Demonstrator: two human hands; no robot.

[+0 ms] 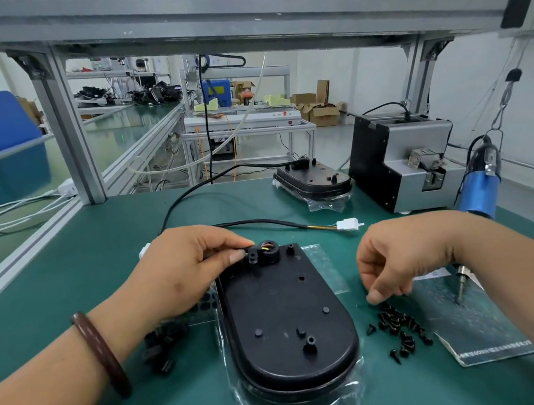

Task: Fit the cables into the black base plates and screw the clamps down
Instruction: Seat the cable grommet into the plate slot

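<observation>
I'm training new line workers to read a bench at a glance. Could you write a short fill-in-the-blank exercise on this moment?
1. The left hand pinches a small black clamp at the far end of the ____ base plate.
2. The right hand reaches down to the pile of loose black ____.
3. The spare cable ends in a ____ connector.

Missing words: black; screws; white
</observation>
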